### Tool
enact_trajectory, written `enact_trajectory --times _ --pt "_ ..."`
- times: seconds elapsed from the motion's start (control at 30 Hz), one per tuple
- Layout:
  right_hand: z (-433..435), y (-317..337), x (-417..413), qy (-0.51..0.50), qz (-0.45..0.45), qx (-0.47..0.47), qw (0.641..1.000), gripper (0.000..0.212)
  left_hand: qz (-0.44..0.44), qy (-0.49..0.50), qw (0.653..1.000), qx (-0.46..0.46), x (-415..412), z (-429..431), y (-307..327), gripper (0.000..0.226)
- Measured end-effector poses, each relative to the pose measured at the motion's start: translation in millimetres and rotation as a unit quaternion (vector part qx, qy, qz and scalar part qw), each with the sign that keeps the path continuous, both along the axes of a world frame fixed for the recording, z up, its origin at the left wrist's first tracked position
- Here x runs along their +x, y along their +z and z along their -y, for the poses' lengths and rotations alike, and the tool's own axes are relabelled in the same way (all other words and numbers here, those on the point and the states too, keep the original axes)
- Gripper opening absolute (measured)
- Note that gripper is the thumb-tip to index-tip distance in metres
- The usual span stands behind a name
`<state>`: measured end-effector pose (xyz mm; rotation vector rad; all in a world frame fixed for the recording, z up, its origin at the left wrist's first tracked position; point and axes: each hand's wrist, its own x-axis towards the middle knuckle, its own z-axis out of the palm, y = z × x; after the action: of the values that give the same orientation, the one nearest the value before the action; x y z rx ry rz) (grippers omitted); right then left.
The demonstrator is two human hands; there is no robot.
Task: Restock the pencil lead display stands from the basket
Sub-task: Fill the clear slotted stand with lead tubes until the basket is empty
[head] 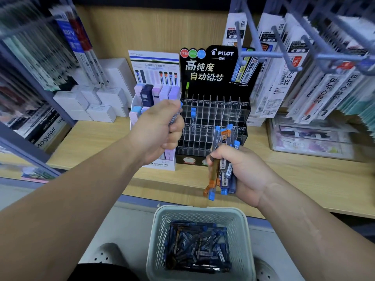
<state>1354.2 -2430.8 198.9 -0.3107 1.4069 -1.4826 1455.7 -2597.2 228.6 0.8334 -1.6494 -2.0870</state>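
Now my left hand (pixel 160 128) grips a single blue-capped lead tube (pixel 174 117) just beside the black stand (pixel 213 122), while my right hand (pixel 241 171) clutches a bundle of tubes (pixel 222 157). I'd read its label first, then drop it upright into the matching slot. The basket (pixel 200 209) sits below the wooden shelf (pixel 97 142), and refill packs (pixel 304 82) hang on the right.

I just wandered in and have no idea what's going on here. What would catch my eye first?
The right hand grips a bundle of blue- and orange-capped lead cases before the black Pilot stand on the shelf, its clear slots mostly bare. The left hand holds one blue-capped case at the stand's left edge, and a white basket below holds many more.
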Motion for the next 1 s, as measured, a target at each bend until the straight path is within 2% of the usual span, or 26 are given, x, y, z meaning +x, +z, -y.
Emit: enact_trajectory --times 0.33,0.43,0.6,0.83,1.0 --pt "0 -3 -9 -0.014 0.0 0.016 1.0 0.004 0.055 0.091 0.969 -0.221 -10 7 -5 0.026" --pt "1 -5 -11 -0.014 0.003 0.019 1.0 0.002 0.036 0.098 0.967 -0.232 -17 6 -1 0.024" --pt "1 -8 -15 -0.021 0.01 0.026 0.999 0.015 0.003 0.087 0.963 -0.257 -28 5 3 0.015" --pt "-3 -9 -19 -0.022 0.009 0.028 0.999 0.003 -0.043 0.076 0.964 -0.25 -31 10 5 0.015" --pt "-6 -8 -21 -0.022 0.012 0.02 0.999 0.003 -0.037 0.102 0.942 -0.317 -31 15 5 0.017"
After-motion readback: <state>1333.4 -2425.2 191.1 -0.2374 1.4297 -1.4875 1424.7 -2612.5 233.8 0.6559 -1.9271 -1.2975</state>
